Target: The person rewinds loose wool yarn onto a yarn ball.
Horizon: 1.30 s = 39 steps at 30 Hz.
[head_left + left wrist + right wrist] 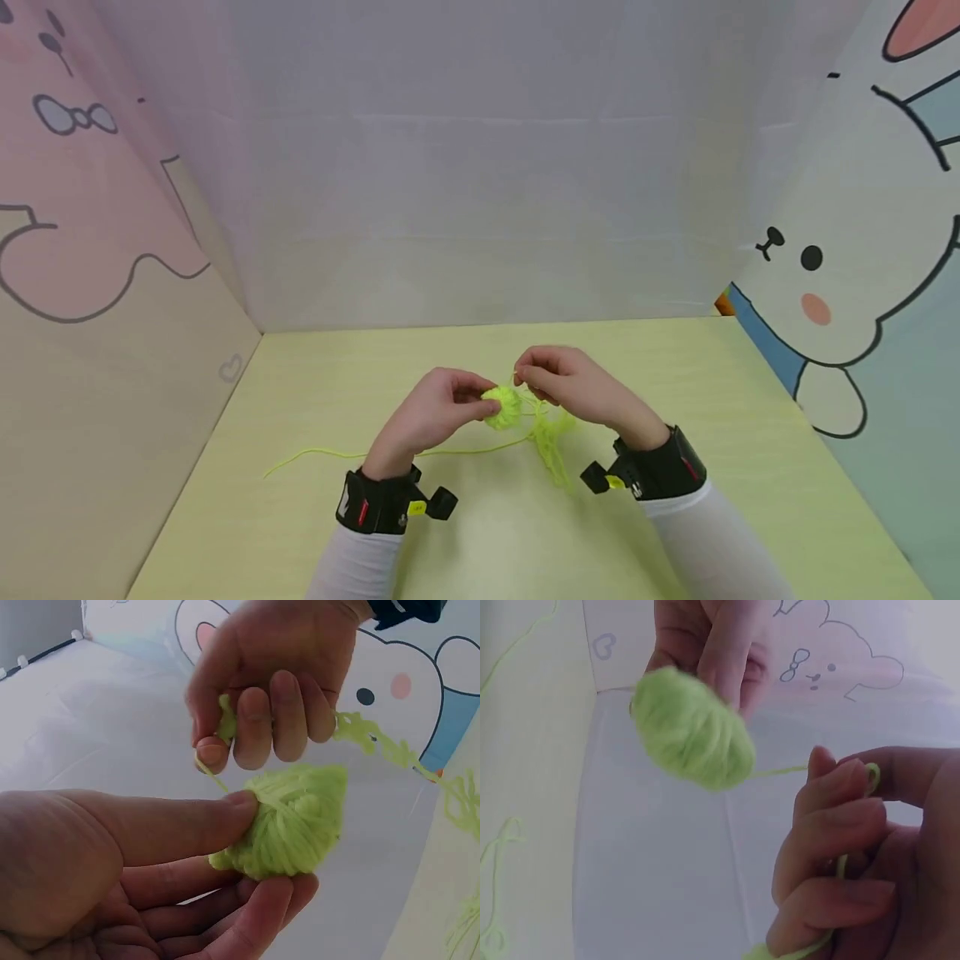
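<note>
We see the left hand (433,410) pinching the yarn ball (504,409), the curled right hand (576,382) pinching its strand (780,772), above the table (277,542) toward its far edge.

"How do the arms lie?"
"Both reach forward, the left forearm (357,571) and right forearm (716,542) slanting in toward each other."
"The left hand (433,410)?"
"Gripping, thumb (176,831) stretched out above, fingers bent beneath."
"And the right hand (576,385)?"
"Near the left, pinching, its fingers (832,832) curled toward the palm."
</note>
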Motion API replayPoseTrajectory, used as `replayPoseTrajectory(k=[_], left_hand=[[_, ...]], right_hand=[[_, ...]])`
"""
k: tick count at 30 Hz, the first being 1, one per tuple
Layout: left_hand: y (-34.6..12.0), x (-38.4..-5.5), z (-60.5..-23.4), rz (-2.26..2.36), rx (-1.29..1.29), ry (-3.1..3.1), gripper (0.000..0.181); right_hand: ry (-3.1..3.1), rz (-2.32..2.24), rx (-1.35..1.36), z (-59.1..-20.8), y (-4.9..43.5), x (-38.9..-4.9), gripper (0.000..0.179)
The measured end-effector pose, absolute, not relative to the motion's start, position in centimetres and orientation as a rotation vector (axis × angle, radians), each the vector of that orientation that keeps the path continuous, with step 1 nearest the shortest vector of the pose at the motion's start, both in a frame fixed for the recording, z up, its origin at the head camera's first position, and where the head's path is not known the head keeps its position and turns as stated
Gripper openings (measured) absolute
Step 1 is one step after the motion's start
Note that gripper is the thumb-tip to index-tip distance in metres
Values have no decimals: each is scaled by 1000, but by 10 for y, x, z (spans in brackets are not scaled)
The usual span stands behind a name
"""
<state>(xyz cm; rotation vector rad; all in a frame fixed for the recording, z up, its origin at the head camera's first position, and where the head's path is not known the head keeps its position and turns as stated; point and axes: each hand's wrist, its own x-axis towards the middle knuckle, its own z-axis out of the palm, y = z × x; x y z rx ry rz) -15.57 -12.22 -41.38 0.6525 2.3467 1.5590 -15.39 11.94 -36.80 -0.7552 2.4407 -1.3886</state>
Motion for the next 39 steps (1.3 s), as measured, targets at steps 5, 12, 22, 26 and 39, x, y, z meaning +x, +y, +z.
replayPoseTrajectory(k=[5,12,22,26,39], left_hand=[[-121,-157,-422,1600,554,2482,23],[-119,-161,-427,1732,404,2625,17],[-125,-161,-420,2198,336,2261,17],[-126,-159,-416,2322,373,2087,17],[-131,-153,-415,2036,759,1859,10]], right_hand=[[2610,-1307,-753,-365,106,-134,20],[2722,-1272,-822,-373,91,-110,15],[2746,-1331,-700,-409,81,-98,19],[2674,-1366,-680,-423,78,-99,20],[2321,-1432,-604,-443,100,-136,26]])
